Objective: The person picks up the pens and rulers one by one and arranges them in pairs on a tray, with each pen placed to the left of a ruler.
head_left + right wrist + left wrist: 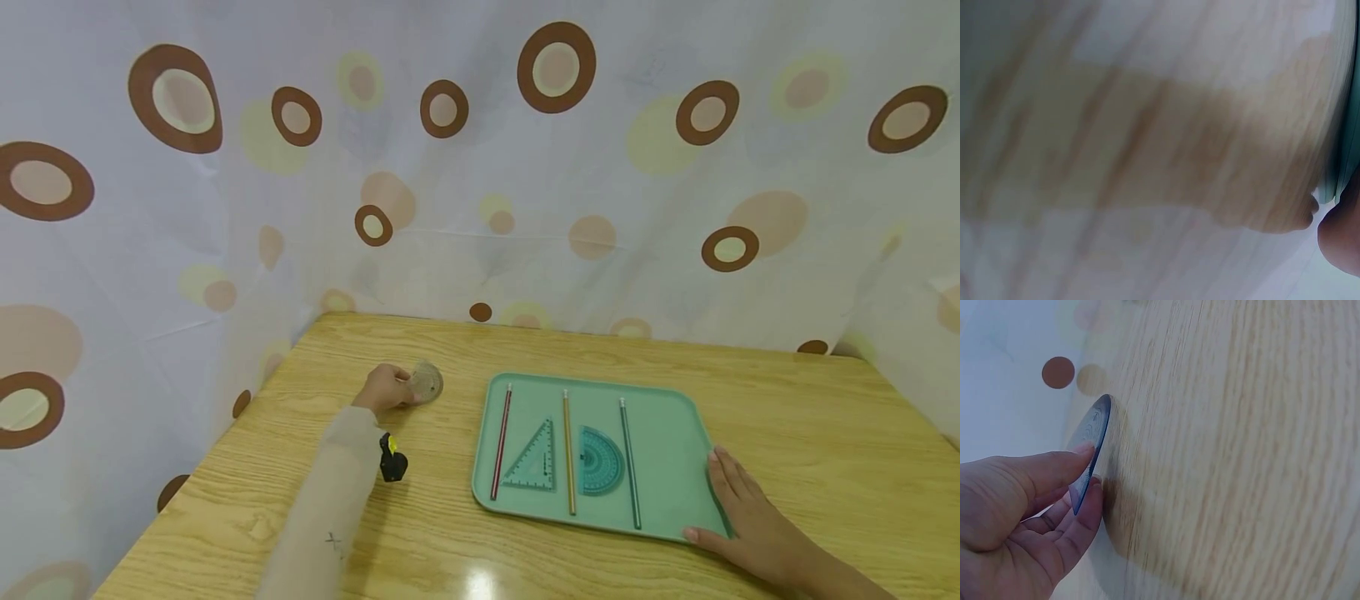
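Observation:
Left of the tray, my left hand (386, 388) pinches a clear protractor (427, 382) between thumb and fingers. In the left wrist view the protractor (1092, 440) is tilted up on edge, close to the wood; whether it touches the table I cannot tell. My right hand (750, 518) rests with extended fingers against the right edge of the green tray (675, 467), its thumb near the front corner. On the tray lie a red pencil (502, 442), a set square (538, 460), a yellow pencil (568, 454), a teal protractor (600, 462) and a dark green pencil (631, 463).
The wooden table (435, 533) extends around the tray on every side. A patterned curtain (480, 175) hangs behind the table and at both sides. A black-and-yellow device (392, 458) sits at the left wrist.

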Tool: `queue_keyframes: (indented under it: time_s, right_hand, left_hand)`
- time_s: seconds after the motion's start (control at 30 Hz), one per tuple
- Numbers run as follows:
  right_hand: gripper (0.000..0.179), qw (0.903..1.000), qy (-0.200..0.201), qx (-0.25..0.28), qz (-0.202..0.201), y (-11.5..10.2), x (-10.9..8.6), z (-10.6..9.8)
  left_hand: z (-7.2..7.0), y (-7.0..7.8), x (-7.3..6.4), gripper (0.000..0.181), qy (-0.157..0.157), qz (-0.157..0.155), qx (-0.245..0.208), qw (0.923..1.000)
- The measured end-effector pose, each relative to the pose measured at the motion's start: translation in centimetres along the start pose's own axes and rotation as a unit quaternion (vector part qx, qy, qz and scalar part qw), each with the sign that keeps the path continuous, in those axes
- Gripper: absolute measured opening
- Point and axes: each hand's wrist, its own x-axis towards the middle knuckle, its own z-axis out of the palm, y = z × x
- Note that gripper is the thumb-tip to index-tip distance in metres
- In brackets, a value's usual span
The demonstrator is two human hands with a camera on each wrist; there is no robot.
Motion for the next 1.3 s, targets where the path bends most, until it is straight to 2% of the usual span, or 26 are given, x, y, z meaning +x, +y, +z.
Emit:
queue_keyframes:
  time_s: [0.17, 0.33, 0.43, 0.53, 0.73, 0.9, 1.03, 1.3]
  right_hand:
    - [0.097, 0.9999, 0.003, 0.011, -0.002, 0.11, 0.09, 0.08]
    - [0.098, 1.0, 0.004, 0.008, -0.002, 0.05, 0.09, 0.08]
    - [0.098, 1.0, 0.004, 0.009, -0.001, 0.01, 0.08, 0.07]
    - [0.098, 0.9999, 0.002, 0.012, 0.002, -0.01, 0.1, 0.06]
    - [0.098, 0.9998, -0.005, 0.019, 0.007, -0.01, 0.09, 0.02]
    - [0.098, 0.9997, -0.006, 0.021, 0.01, 0.03, 0.1, 0.04]
    - [0.098, 0.9999, -0.002, 0.012, 0.005, 0.02, 0.11, 0.02]
    - [0.098, 0.9997, -0.003, 0.024, 0.006, -0.06, 0.02, 0.01]
  left_hand:
    - [-0.16, -0.15, -0.11, 0.047, -0.01, 0.006, -0.006, 0.9999]
    - [-0.17, -0.35, -0.19, 0.045, -0.018, 0.025, 0.026, 0.9992]
    - [-0.15, -0.38, -0.35, 0.044, -0.024, 0.029, 0.029, 0.9989]
    - [-0.14, -0.41, -0.6, 0.045, -0.032, 0.026, 0.007, 0.9991]
    - [-0.09, -0.54, -0.97, 0.048, -0.053, 0.014, -0.075, 0.9957]
    - [0.08, -0.74, -0.81, 0.049, -0.053, 0.01, -0.103, 0.9932]
    - [0.21, -0.84, -0.8, 0.05, -0.061, -0.003, -0.145, 0.9876]
    - [0.67, -0.91, -0.95, 0.048, -0.062, -0.016, -0.164, 0.9844]
